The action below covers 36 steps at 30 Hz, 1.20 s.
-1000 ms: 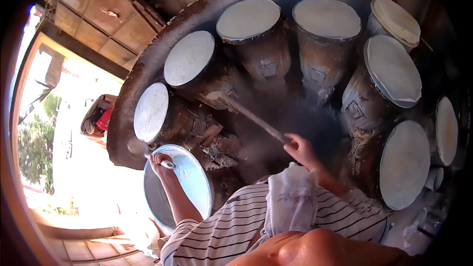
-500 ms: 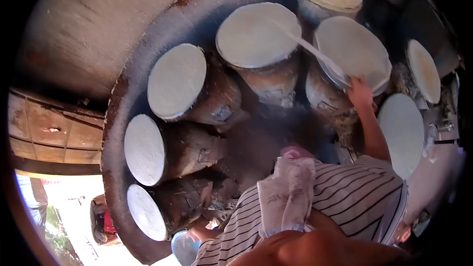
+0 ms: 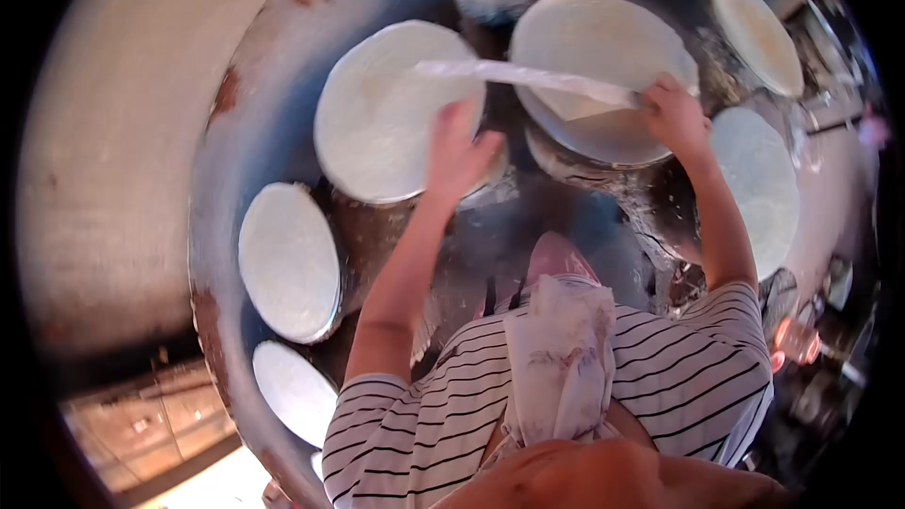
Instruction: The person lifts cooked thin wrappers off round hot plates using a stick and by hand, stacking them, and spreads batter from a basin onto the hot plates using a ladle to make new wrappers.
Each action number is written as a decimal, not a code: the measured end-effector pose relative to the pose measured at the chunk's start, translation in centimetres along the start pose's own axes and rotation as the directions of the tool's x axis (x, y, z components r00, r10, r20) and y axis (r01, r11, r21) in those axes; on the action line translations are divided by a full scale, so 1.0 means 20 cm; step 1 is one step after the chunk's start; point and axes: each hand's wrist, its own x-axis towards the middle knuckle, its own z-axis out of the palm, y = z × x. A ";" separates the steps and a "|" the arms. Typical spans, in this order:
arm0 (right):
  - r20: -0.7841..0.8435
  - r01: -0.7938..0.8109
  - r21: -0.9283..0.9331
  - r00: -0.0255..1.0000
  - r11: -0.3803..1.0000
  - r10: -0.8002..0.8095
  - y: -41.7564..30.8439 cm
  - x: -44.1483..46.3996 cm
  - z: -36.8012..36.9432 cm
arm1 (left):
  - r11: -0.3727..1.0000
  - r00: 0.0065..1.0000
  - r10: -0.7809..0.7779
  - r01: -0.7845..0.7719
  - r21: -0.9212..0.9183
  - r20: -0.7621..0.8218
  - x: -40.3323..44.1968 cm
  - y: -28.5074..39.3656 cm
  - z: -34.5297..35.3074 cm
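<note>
A wall (image 3: 123, 170) stood at nine o'clock. The right hand (image 3: 677, 119) gripped a stick (image 3: 537, 77); the left hand (image 3: 455, 156), spread, hung by a sheet (image 3: 391, 123) at eleven, likely soft, best held edgewise.

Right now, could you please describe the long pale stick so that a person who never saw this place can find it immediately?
Start at the striped shirt at the bottom and go up to the right hand. From there the long pale stick runs leftward in view, crossing one round pale disc and overlapping a second disc. Unlike these broad neighbours, it is narrow and hand-held.
</note>
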 end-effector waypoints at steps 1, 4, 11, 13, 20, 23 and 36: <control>-0.002 0.005 -0.006 1.000 1.000 -0.005 0.01 0.02 -0.03 | 0.977 0.971 0.178 -0.194 0.090 0.162 0.12 0.16 0.13; 0.030 0.032 -0.030 0.999 0.999 -0.031 0.09 0.10 -0.08 | 0.869 0.902 0.276 -0.382 0.315 0.334 0.35 0.20 0.47; -0.042 -0.575 0.337 0.782 0.746 0.622 0.30 -0.13 -0.22 | 0.785 0.775 0.604 -0.618 0.026 0.184 0.75 0.34 0.46; -0.061 -0.690 0.385 0.644 0.613 0.763 0.53 -0.35 -0.06 | 0.740 0.721 0.653 -0.672 0.006 0.234 0.84 0.44 0.42; 0.403 -0.305 0.912 0.537 -0.275 0.741 0.53 -0.08 0.04 | 0.416 0.417 0.825 -0.905 0.089 0.381 1.14 0.72 0.08; 0.318 -0.352 0.933 0.709 -0.075 0.629 0.33 0.24 0.11 | 0.517 0.556 0.713 -0.828 0.216 0.427 1.14 0.60 -0.34; 0.222 -0.263 0.509 0.960 0.820 0.170 -0.77 0.85 1.01 | 0.875 0.874 -0.117 -0.134 0.466 0.472 0.03 -0.63 -0.97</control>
